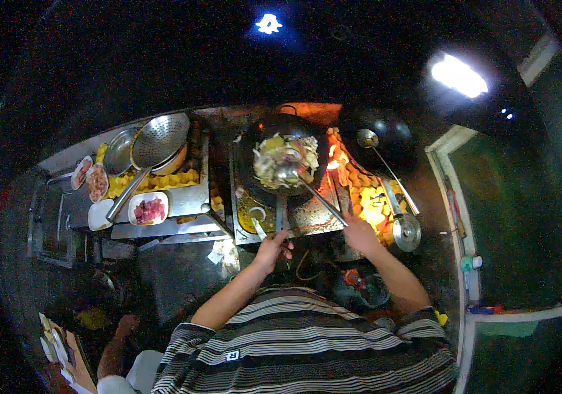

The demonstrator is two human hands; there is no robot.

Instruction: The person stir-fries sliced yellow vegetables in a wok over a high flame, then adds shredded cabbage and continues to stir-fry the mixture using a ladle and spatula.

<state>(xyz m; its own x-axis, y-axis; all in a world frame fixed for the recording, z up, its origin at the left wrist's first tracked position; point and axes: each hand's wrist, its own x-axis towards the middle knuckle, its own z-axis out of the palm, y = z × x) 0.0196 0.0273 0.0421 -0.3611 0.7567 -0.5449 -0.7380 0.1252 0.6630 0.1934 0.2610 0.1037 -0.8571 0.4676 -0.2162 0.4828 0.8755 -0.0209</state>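
Observation:
A black wok (246, 172) sits over the stove in front of me, with sliced vegetables (273, 155) in it, some blurred. My right hand (361, 235) grips the handle of a metal ladle (327, 204), whose bowl lies among the vegetables. At the near end of the wok's flat handle (281, 212) is my left hand (272, 251), its fingers curled around the end. Just left of that handle, a light-coloured utensil (258, 224) rests in a yellowish tray area of the stove top. Orange flames (334, 160) rise at the wok's right side.
A second dark wok (384, 128) stands right, with another ladle (391, 172) across it. On the left counter are a perforated strainer (161, 140), a metal bowl (119, 152), a dish of raw meat (149, 208) and a white dish (99, 215). Another person's arm (117, 342) shows lower left.

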